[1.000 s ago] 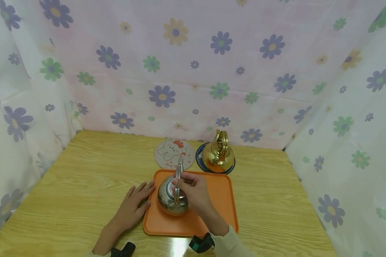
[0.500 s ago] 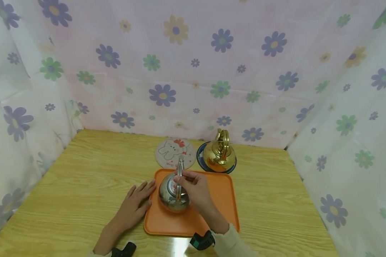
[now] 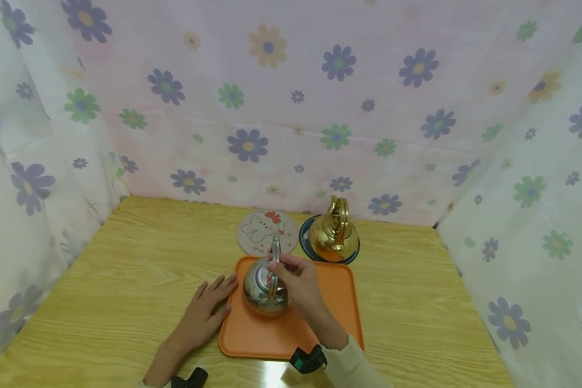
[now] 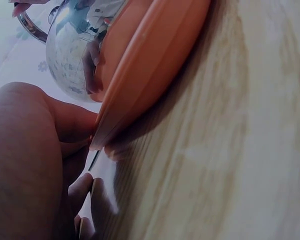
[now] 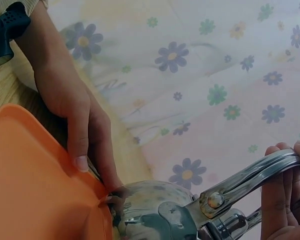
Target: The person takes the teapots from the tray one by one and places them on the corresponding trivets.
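A shiny silver kettle is over the left part of an orange tray in the head view. My right hand grips the kettle's arched handle, its fingers curled under the metal in the right wrist view. On the tray's left side, my left hand rests with fingers extended, and its fingertips reach the rim. In the left wrist view the thumb lies right against the tray's edge, with the kettle's mirror-like body beyond it.
Behind the tray lies a round bunny-print mat. To its right, a gold kettle stands on a dark blue round mat. Flowered curtains enclose the wooden table at the back and both sides.
The silver kettle, in my right hand, has shifted slightly away from me over the tray. My left hand keeps its place at the tray's edge.
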A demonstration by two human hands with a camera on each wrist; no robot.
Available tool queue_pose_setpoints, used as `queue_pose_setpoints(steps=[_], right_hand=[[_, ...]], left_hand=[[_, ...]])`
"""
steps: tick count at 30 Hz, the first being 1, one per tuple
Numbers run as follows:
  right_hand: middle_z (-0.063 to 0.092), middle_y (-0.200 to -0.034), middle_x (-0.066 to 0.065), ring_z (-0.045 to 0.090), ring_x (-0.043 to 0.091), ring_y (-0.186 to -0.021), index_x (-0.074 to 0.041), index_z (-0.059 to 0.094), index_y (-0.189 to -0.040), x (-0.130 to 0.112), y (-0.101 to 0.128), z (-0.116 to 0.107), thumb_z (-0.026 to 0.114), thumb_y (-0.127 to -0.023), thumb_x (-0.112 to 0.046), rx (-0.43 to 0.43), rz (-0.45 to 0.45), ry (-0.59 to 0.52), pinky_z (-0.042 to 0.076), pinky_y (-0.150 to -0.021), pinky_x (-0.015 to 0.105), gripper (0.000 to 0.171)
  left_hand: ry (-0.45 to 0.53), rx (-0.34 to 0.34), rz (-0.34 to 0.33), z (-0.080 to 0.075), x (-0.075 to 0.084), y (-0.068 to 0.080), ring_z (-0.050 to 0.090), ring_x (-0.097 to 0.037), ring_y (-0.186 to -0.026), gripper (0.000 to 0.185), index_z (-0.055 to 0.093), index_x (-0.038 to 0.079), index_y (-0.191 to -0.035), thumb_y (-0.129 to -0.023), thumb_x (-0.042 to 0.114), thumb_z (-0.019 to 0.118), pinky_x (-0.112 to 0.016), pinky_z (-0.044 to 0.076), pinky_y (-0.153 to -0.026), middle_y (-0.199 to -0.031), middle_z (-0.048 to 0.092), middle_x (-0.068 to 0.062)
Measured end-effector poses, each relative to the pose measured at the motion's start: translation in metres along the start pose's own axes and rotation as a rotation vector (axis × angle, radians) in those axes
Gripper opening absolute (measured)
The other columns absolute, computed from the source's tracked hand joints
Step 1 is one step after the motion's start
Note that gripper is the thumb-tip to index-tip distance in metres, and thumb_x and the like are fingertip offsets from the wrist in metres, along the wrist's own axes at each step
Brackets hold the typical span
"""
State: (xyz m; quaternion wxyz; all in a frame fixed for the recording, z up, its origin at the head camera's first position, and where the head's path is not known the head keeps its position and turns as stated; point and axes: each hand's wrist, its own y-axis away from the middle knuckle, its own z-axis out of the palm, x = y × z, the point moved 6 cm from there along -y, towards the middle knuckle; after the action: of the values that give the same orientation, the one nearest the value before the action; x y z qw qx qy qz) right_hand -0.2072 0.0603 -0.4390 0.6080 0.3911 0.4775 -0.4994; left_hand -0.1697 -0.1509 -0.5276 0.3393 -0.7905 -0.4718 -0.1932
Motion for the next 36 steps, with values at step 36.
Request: queue_pose_setpoints(steps=[36], right_hand=[[0.077,-0.098,0.011,0.07,0.005,-0.078,0.017,0.066,-0.121,0.0015,-0.0089,-0.0029,0.062,-0.099,0.0,0.057,-0.075,0.015,0.059,-0.072,0.021,0.028]], left_hand=[[-0.006,0.007,-0.009,-0.0008,0.002,-0.0002,0.041,-0.046,-0.143,0.048,0.056,0.005,-0.146,-0.1,0.016,0.061,-0.066,0.018,-0.115,-0.154,0.051,-0.011]])
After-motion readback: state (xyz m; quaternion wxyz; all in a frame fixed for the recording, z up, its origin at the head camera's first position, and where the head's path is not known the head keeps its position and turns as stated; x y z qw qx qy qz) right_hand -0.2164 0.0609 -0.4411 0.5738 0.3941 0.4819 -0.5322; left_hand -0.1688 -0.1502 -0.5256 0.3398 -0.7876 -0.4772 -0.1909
